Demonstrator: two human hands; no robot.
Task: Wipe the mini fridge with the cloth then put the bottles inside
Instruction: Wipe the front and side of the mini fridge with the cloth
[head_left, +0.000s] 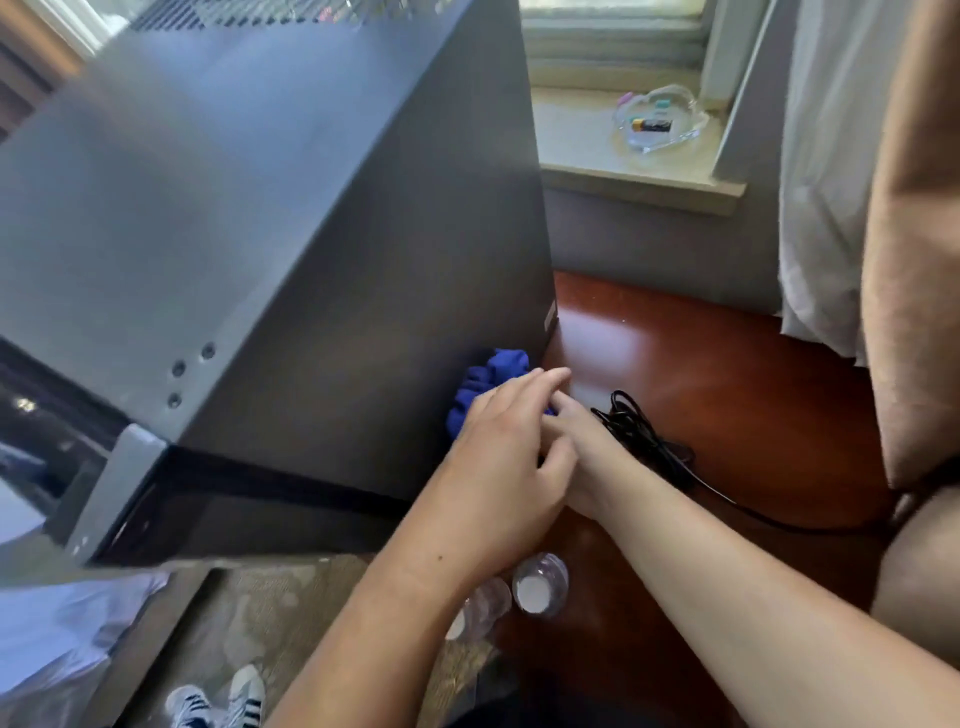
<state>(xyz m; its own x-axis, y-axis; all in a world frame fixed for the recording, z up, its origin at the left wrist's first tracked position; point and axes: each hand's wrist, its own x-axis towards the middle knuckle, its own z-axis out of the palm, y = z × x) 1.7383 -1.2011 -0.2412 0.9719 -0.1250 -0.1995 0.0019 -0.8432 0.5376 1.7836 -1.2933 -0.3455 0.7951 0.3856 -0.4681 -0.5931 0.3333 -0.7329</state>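
Note:
The grey mini fridge (270, 249) stands on a red-brown wooden table (727, 374), its door side at the lower left. A crumpled blue cloth (493, 371) lies against the fridge's right side wall, low down near the table. My left hand (498, 452) lies over the cloth with its fingers stretched out and touching it. My right hand (579, 441) reaches to the cloth's right edge from underneath the left hand, which hides its fingertips. Two clear bottles with white caps (537, 584) (480, 608) sit near the table's front edge, under my left forearm.
A coiled black cable (644, 436) lies on the table just right of my hands. A windowsill (639, 171) behind the fridge holds a clear dish (657, 122) with small items. Curtains (852, 208) hang at the right. Carpet and sneakers (218, 699) show below.

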